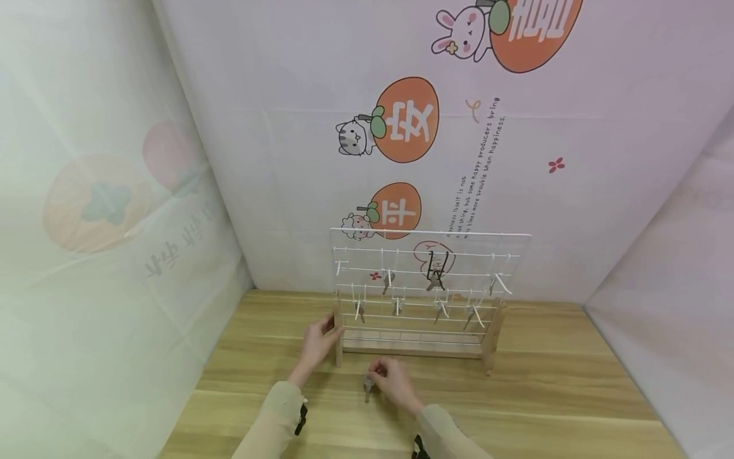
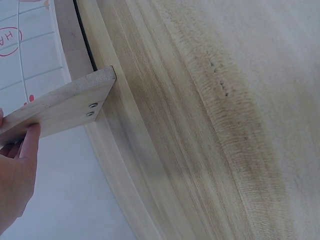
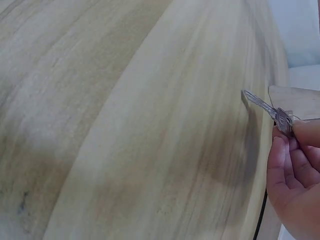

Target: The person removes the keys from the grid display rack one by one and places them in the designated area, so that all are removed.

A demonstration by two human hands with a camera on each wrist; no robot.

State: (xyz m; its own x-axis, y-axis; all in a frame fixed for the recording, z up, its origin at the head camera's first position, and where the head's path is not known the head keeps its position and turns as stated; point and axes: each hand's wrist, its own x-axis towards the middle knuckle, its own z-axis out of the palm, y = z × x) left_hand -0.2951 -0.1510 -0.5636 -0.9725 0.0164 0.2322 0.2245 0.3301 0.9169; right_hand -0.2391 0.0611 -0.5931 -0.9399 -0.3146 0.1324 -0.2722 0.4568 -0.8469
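Note:
A white wire grid rack (image 1: 431, 233) with wooden end supports stands on the wood-grain table. My left hand (image 1: 318, 344) grips its left wooden post (image 1: 338, 344), the thumb along one face in the left wrist view, where the post (image 2: 60, 107) shows two screws near its end. Just in front of the rack, my right hand (image 1: 394, 381) pinches a silver key (image 1: 367, 386) by its head. In the right wrist view the key (image 3: 261, 104) has a thin ring at its head, and its blade points away from the fingertips.
Several keys hang from hooks in two rows on the grid, among them a key (image 1: 388, 280) on the upper row and a key (image 1: 360, 311) on the lower. One upper hook (image 1: 437, 268) is black. A printed white cloth (image 1: 298, 191) stands behind the table (image 1: 550, 395).

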